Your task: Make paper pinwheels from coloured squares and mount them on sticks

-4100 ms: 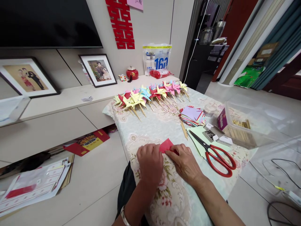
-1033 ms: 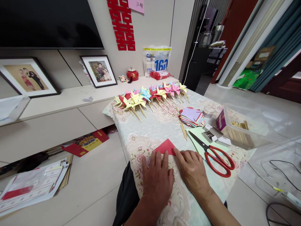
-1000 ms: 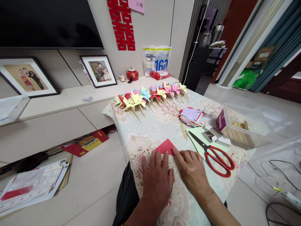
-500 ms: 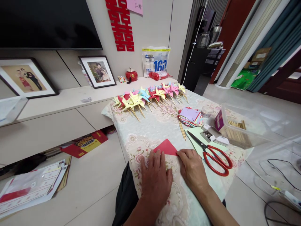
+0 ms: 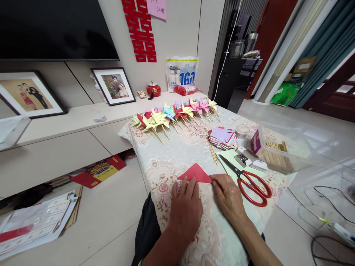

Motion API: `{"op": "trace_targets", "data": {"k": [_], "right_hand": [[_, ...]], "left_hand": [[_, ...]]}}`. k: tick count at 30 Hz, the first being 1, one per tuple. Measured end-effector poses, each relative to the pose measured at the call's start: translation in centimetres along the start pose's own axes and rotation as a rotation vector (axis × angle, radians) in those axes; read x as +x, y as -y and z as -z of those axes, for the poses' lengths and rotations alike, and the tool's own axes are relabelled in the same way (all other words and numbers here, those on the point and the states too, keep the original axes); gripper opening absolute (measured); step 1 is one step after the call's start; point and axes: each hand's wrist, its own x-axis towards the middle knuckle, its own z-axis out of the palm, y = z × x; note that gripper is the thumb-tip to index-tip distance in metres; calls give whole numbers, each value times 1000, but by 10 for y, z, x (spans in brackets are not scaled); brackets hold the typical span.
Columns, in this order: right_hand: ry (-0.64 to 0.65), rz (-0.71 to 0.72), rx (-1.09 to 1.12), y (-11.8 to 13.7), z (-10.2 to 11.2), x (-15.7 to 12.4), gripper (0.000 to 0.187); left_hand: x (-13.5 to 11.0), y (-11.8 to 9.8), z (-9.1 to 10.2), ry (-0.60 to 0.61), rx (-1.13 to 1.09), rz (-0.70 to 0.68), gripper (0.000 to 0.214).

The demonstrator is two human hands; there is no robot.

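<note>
Worktop point(image 5: 177, 155) covered in pale floral cloth, low, set against a beige wall unit. Red paper triangle point(image 5: 195, 173) lies flat at the near edge. Left hand point(image 5: 185, 207): fingers spread flat, tips pressing the triangle's near edge. Right hand point(image 5: 229, 194): fingers curled, tips pinching the triangle's right corner. Red-handled scissors point(image 5: 248, 180) just right of it, on light green paper. Coloured paper squares point(image 5: 222, 136) mid-worktop, row of paper pinwheels point(image 5: 174, 114) at the far end. Clear plastic box point(image 5: 280, 147) of sticks at right. Framed photos point(image 5: 113, 85), TV and red paper-cut on wall. Tiled floor with papers at left.
</note>
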Motion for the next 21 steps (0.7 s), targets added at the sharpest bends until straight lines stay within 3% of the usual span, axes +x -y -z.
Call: {"op": "trace_targets", "data": {"k": [12, 17, 21], "right_hand": [[-69, -65, 80, 0, 3, 2, 24], [-77, -38, 118, -3, 3, 2, 33], [-62, 88, 118, 1, 3, 2, 52]], "left_hand": [[2, 4, -6, -13, 24, -59, 44], [-3, 19, 7, 19, -26, -207, 50], [-3, 30, 21, 52, -97, -348, 52]]}}
